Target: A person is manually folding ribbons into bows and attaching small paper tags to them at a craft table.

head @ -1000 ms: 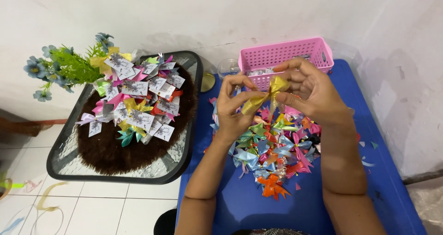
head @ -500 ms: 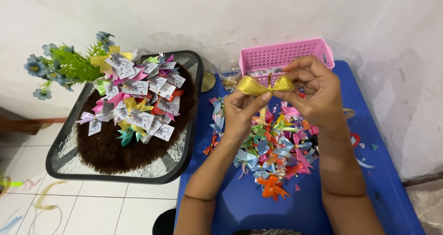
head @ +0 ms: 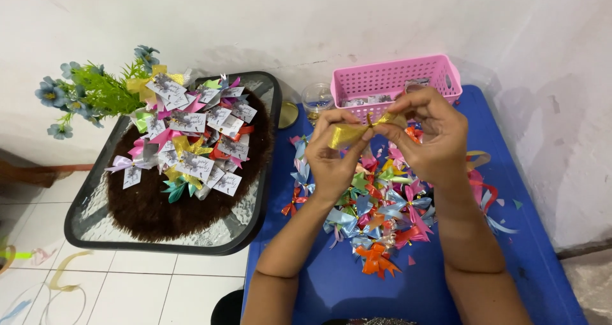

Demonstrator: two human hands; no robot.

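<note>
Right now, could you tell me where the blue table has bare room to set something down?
The blue table is bare along its near edge, below the heap of colourful ribbon bows, and in a strip near the right edge. It is crowded from the heap up to the pink plastic basket.

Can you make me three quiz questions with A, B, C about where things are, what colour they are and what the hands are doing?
1. Where is the pink basket?
A. at the far end of the blue table, by the wall
B. on the floor
C. on the glass tray

2. What colour is the ribbon bow held up in the hands?
A. red
B. yellow-gold
C. black

3. What are the hands doing?
A. lying flat
B. both pinching the bow
C. holding scissors

Answers: 1 A, the basket stands at the table's far edge beside the wall. 2 B, the bow is shiny yellow. 3 B, the left hand and right hand meet on it.
</note>
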